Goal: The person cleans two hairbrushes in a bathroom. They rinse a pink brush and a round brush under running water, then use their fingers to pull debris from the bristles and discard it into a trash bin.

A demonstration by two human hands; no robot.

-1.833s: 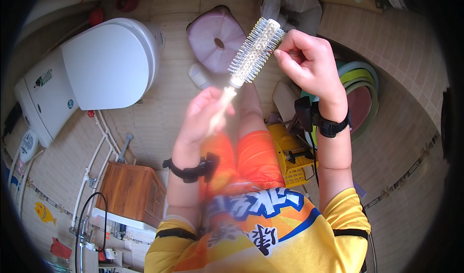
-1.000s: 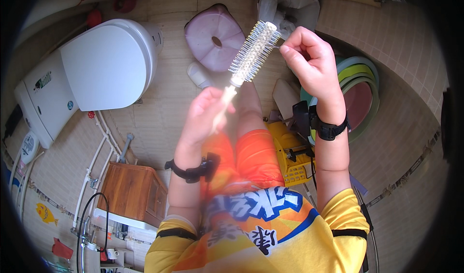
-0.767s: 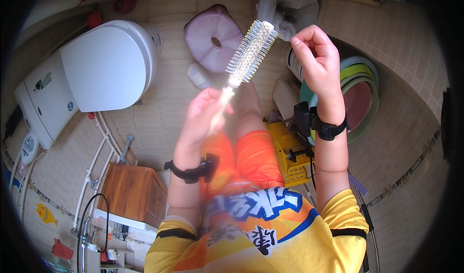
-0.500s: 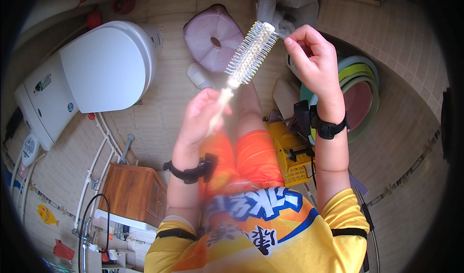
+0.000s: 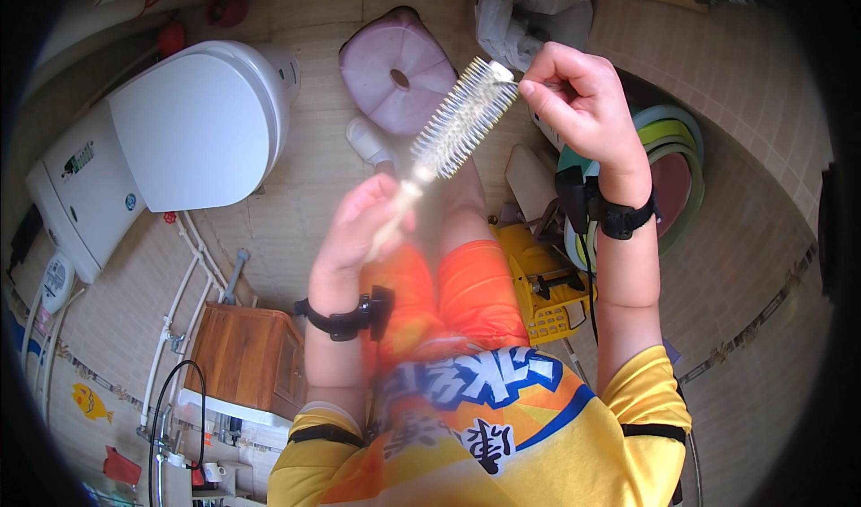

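Observation:
A pale round hairbrush with rows of thin bristles is held tilted in front of me, its bristled barrel pointing up and to the right. My left hand is wrapped round its light handle and looks a little blurred. At the brush's far end, my right hand is closed in a pinch of thumb and forefinger. A thin dark strand runs from the bristle tip to these fingertips. It looks like hair, but is too fine to be sure.
A white toilet stands at the left, above a wooden cabinet. Ahead are a pinkish round-holed cushion and a lined bin. Stacked basins and a yellow plastic item are at the right.
The brush has moved down and slightly left with my left hand, and tilts a little more. My right hand has shifted slightly right, still pinched beside the brush's end.

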